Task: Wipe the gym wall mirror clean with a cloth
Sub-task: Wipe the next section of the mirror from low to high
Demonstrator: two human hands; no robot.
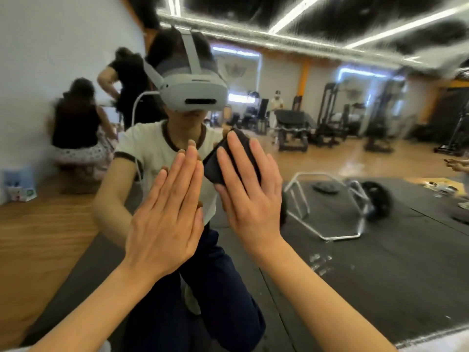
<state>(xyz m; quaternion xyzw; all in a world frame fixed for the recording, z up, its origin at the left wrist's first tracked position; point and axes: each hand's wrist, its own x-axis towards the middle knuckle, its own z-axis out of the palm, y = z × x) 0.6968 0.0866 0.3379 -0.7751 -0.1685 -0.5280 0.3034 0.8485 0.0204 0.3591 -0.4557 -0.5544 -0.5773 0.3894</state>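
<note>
Head view: straight fingers (237, 158) of the right hand (250, 196) press a dark cloth (215, 163) flat against the mirror (380, 250). Beside it, nearly touching, the left hand (165, 219) lies flat on the glass, fingers together and extended. Reflected behind are a kneeling person wearing a headset (194, 92) and gym machines (330, 115).

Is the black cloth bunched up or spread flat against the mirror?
Spread flat: the cloth lies under the right hand, its straight fingers pressing it.
</note>
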